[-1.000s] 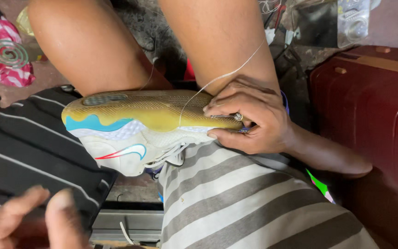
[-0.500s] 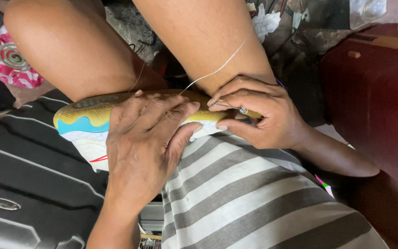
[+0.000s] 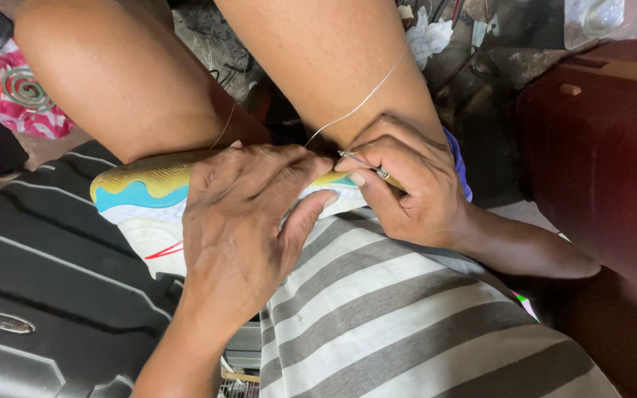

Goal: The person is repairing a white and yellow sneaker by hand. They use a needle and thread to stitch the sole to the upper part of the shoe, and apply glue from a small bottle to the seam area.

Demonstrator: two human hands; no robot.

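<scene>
At nine o'clock a black ribbed suitcase (image 3: 46, 295) lies beside the person's lap, and a sneaker (image 3: 141, 206) with a yellow-and-teal sole rests partly on it and partly on the grey-and-white striped shorts (image 3: 407, 317), sole edge turned up toward the camera. The left hand (image 3: 241, 221) lies flat over the middle of the shoe, fingers (image 3: 282, 166) pressed together along the sole edge and thumb wrapped down over the white side, clamping it steady. Just beside it at three o'clock, the right hand (image 3: 407, 188) pinches a thin metal stitching awl (image 3: 363, 163) between thumb and forefinger, its tip touching the sole seam close to the left fingertips. A pale thread (image 3: 363, 103) runs taut from that spot up toward one o'clock across the bare leg. Further toward three o'clock stands a dark red case (image 3: 599, 162). Judging by this, the step in hand is hand-stitching the sole to the upper, with the awl set at a stitch point. The next move seems to call for a firm, straight push through the rubber edge while the left hand holds the shoe from twisting, keeping the point clear of those fingertips and the thread tight.
</scene>
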